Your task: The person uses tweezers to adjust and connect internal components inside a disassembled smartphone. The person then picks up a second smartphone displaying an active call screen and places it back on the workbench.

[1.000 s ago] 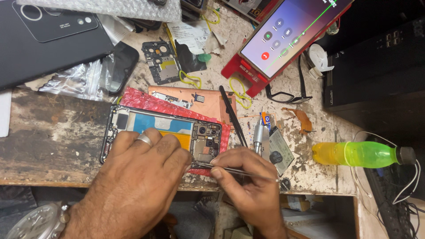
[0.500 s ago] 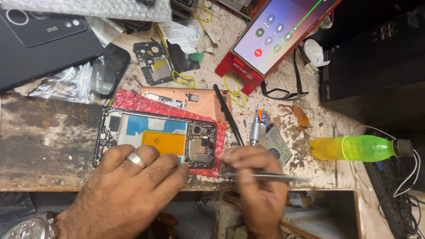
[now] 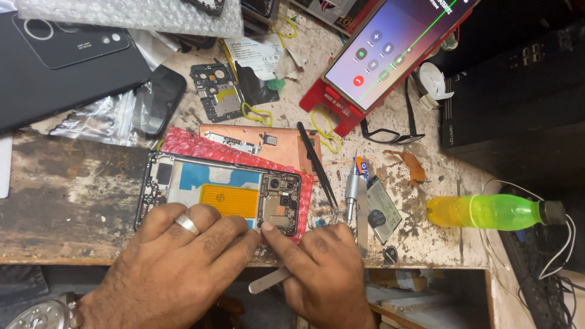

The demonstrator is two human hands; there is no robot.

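Observation:
An opened phone lies back-up on a red padded sheet, showing an orange battery patch, blue areas and a camera board. My left hand, with a ring, presses flat on the phone's near edge. My right hand is beside it, index fingertip touching the phone's lower corner by the camera board. It grips metal tweezers, whose flat end sticks out below the hand to the left. The tips are hidden under my fingers.
Black tweezers and a small screwdriver lie right of the phone. A lit phone leans on a red stand at the back. Glasses, a green-yellow bottle, a black back cover and a loose inner frame surround the worn bench.
My right hand moved left onto the phone's corner, and the tweezers swung from pointing right to jutting out low on the left. My left hand stayed on the phone.

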